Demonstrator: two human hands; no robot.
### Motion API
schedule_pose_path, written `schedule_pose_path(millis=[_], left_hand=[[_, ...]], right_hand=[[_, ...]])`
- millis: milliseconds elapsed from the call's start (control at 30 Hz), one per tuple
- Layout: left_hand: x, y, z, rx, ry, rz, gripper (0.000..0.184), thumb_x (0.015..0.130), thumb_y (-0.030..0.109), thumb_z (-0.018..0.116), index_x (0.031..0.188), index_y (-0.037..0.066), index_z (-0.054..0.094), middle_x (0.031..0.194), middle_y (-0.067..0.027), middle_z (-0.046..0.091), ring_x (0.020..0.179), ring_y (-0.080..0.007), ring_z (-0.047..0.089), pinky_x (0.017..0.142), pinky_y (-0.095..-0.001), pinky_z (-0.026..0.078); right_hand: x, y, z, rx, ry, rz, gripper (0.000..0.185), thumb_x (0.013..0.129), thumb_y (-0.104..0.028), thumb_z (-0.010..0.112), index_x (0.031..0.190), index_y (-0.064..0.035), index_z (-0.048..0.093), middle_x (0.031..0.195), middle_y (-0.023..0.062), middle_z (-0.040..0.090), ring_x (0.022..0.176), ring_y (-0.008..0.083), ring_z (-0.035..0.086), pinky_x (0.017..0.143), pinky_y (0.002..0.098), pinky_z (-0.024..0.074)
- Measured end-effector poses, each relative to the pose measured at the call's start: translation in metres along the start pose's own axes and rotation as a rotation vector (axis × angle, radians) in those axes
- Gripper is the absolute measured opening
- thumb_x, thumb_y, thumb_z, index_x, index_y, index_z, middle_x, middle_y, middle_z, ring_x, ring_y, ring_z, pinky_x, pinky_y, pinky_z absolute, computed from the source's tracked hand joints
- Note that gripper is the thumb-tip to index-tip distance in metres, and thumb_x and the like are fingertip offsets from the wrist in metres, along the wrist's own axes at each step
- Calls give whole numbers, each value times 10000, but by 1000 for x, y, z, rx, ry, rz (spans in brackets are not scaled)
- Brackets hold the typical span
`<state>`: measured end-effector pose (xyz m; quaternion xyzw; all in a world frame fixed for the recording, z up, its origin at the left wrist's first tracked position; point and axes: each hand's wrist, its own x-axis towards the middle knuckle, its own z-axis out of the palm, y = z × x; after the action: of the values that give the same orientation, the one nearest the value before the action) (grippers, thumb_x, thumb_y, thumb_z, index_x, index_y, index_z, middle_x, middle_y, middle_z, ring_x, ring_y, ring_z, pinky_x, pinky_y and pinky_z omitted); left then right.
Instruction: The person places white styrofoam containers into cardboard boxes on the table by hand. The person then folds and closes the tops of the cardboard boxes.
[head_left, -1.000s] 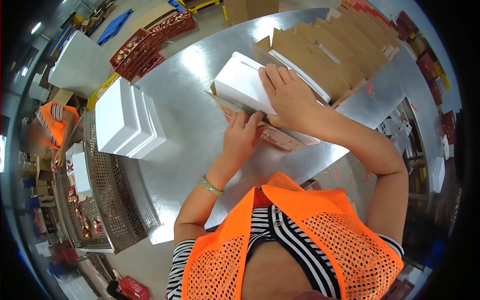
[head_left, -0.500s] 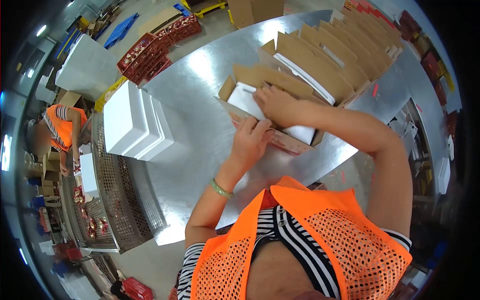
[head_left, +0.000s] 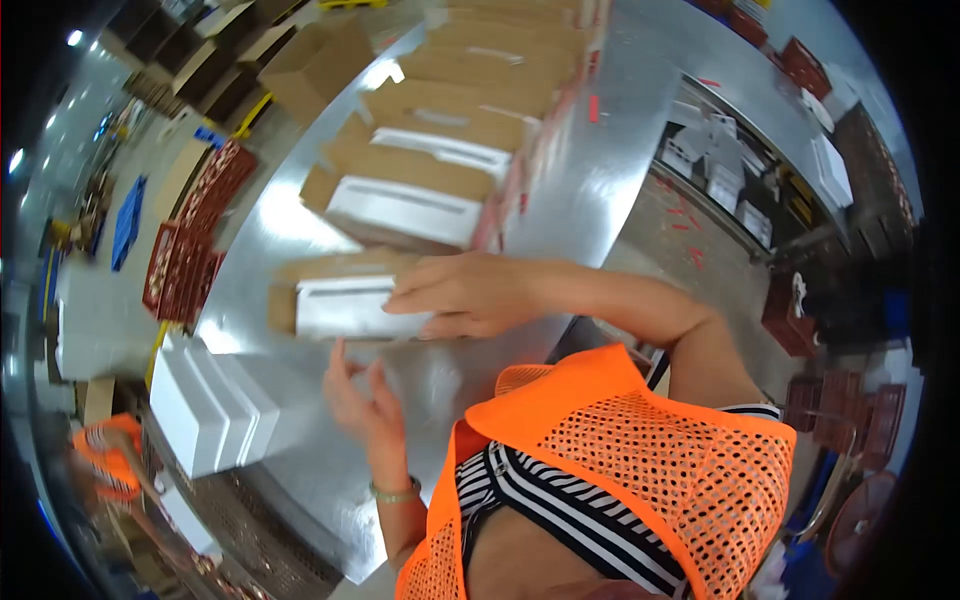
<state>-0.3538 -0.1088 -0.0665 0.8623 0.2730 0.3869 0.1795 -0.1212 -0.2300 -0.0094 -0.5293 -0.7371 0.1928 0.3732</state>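
On the shiny metal table (head_left: 575, 190), an open-topped cardboard box (head_left: 283, 303) with a white foam insert (head_left: 345, 315) points left-right, long axis crosswise. The right hand (head_left: 465, 296) covers its right end, grip unclear; the left hand (head_left: 366, 403) is open, near its near side.

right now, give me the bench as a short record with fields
left hand: fingers spread, by near carton, contact unclear
right hand: over white insert's right end
near carton: open, white insert inside
carton row: open, beyond near carton
white pieces: grouped on metal table, left
co-worker: far left, orange vest
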Motion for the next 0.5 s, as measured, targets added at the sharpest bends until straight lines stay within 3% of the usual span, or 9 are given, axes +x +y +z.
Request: schedule_pose_path(millis=[67, 133, 200, 233, 300, 333, 400, 467, 500], left_hand=[[-1, 26, -6, 88, 15, 8, 390, 953, 117, 685, 1318, -9, 635, 911, -129, 620, 843, -272, 604, 803, -384, 502], [1, 65, 2, 161, 96, 167, 298, 992, 140, 641, 1257, 4, 664, 877, -114, 635, 828, -307, 608, 792, -403, 503], [17, 108, 40, 123, 77, 351, 286, 977, 119, 644, 1238, 5, 670, 883, -119, 641, 825, -311, 611, 783, -408, 507], [22, 128, 56, 91, 48, 528, 275, 962, 98, 648, 1220, 5, 677, 889, -125, 648, 823, -314, 614, 775, -412, 512], [23, 136, 113, -137, -268, 595, 281, 928, 108, 687, 1195, 20, 688, 967, -159, 677, 879, -348, 631, 785, -444, 527], [24, 153, 154, -181, -430, 548, 325, 906, 135, 713, 1217, 44, 685, 1058, -182, 674, 955, -371, 638, 821, -450, 535], [12, 152, 224, -239, -671, 409, 411, 878, 185, 759, 1269, 87, 675, 1243, -219, 634, 1115, -404, 626, 908, -454, 539], [-8, 126, 277, -32, -905, 148, 547, 870, 219, 793, 1379, 120, 622, 1428, -255, 535, 1263, -428, 577, 1036, -448, 505], [-4, 125, 294, -91, -908, 171, 569, 880, 236, 787, 1405, 120, 601, 1449, -270, 512, 1267, -445, 566, 1044, -447, 499]], right_hand=[[-58, 3, -37, 29, 186, -38, 340, 934, -110, 637, 1251, 7, 673, 1195, 179, 697, 1107, 359, 659, 977, 424, 517], [-128, 23, -86, -351, 408, -30, 339, 981, -148, 573, 1271, -8, 681, 977, 151, 732, 894, 291, 713, 811, 389, 561], [-206, 56, -143, -103, 617, 463, 303, 992, -191, 609, 1196, -3, 730, 1141, 60, 746, 1000, 223, 715, 921, 375, 551], [-242, 77, -169, 32, 799, 566, 327, 995, -205, 606, 1230, -7, 718, 1141, 54, 740, 1009, 192, 702, 916, 365, 548], [-306, 130, -211, 160, 1171, 720, 362, 990, -219, 600, 1265, -9, 706, 1093, 75, 747, 993, 157, 695, 885, 335, 546], [-350, 170, -226, 166, 1370, 786, 371, 981, -219, 597, 1266, -8, 706, 1045, 103, 760, 968, 152, 700, 859, 315, 546], [-416, 239, -236, -163, 1459, 790, 379, 966, -193, 597, 1264, 19, 693, 994, 92, 760, 946, 163, 704, 830, 298, 541], [-447, 275, -240, 30, 1472, 831, 371, 955, -190, 607, 1248, 16, 702, 984, 88, 762, 926, 166, 705, 817, 301, 539], [-452, 286, -238, 213, 1448, 888, 363, 943, -187, 617, 1232, 13, 710, 975, 83, 764, 905, 170, 706, 803, 304, 538]])
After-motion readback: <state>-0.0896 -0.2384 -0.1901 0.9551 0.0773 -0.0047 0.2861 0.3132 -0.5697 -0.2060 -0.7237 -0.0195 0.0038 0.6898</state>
